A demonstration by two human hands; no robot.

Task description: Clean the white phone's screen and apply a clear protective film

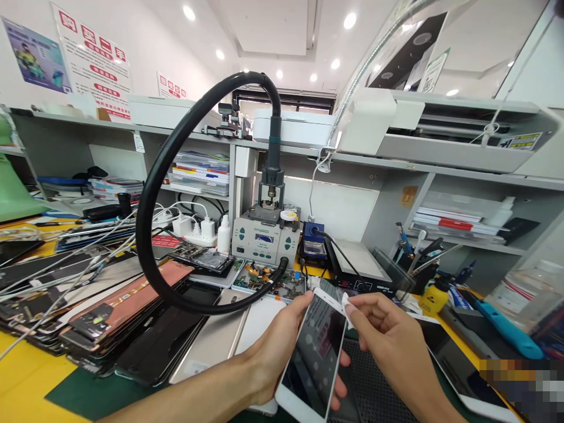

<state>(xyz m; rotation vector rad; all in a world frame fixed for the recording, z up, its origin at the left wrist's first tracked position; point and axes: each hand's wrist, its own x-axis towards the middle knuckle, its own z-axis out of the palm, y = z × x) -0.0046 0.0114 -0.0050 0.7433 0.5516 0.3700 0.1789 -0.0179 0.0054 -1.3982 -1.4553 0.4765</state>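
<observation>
A white-framed smartphone (318, 346) with a dark, reflective screen lies tilted in my left hand (282, 335). The thumb runs along its left edge and the fingertips curl round the right edge. At the phone's upper right corner, my right hand (383, 320) pinches a small piece of white tissue or cloth (346, 305) between thumb and fingers. The white piece meets the phone's edge. Below both hands is a black perforated mat (379, 376). A white tablet (462, 364) with a dark screen rests to the right, partly behind my right forearm.
Stacked phone parts and screens (154, 329) cover the left side. A hot air station (262, 238) stands at the back, its black hose (143, 205) looping forward. Nearby are a tray of small components (264, 276), a yellow bottle (434, 298), and a blue-handled tool (506, 329).
</observation>
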